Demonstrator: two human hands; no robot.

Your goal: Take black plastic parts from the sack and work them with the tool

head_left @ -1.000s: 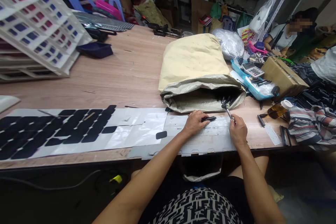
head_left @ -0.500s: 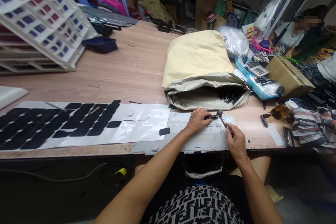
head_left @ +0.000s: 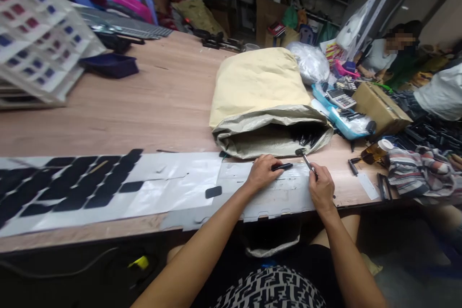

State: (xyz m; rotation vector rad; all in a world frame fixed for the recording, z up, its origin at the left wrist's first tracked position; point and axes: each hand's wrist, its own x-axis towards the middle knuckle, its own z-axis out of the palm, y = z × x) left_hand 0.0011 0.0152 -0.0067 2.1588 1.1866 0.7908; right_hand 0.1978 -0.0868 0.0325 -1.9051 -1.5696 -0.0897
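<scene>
My left hand [head_left: 264, 172] lies low over the grey sheet [head_left: 231, 211], its fingers closed on a slim black part [head_left: 282, 166] that points right. In my right hand [head_left: 322, 190] is a ratchet wrench [head_left: 308, 161] with a shiny shank and a dark grip. Its head is raised, apart from the black part, near the mouth of a large cream sack [head_left: 260, 82]. Inside the sack's open mouth lie several black pieces [head_left: 306, 134]. A single black rounded pad [head_left: 213, 192] rests left of my left hand.
A white sheet with rows of black pads [head_left: 79, 183] covers the front left. At the back left stand a white crate [head_left: 43, 33] and a dark blue tray [head_left: 110, 65]. To the right are blue baskets [head_left: 348, 127], a cardboard box [head_left: 380, 106], a striped cloth [head_left: 409, 173] and a seated person.
The wrench head has come off the black part and lifted toward the sack. My left hand still grips the part. The whole view has shifted, moving things left.
</scene>
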